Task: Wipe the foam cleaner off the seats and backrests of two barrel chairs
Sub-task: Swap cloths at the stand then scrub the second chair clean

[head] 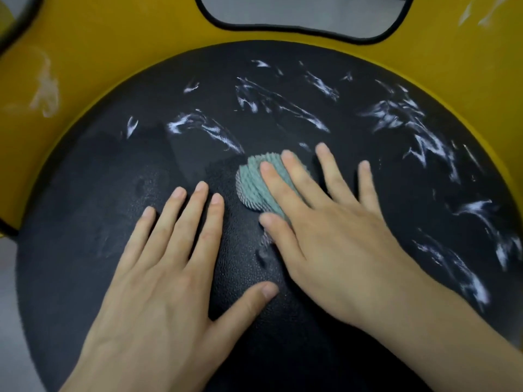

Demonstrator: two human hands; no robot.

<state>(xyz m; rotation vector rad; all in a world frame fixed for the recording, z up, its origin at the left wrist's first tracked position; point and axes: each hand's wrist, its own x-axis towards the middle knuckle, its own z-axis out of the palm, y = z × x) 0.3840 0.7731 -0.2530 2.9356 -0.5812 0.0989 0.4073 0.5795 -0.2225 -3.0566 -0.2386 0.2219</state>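
A round black seat [113, 171] fills most of the view, with a yellow backrest [119, 46] curving round its far side. White foam streaks [407, 120] lie across the seat's far and right parts; its left and near parts look dark and wet. A bunched grey-green cloth [252, 176] lies mid-seat under my right hand [325, 219], whose straight, spread fingers press it flat. My left hand [169, 264] rests flat on the seat just left of the cloth, fingers spread, holding nothing.
Faint foam smears [45, 86] show on the yellow backrest at left and at the top right corner. A black-trimmed cutout [297, 12] opens in the backrest at top centre. Pale floor [8, 306] shows at the lower left beside the seat.
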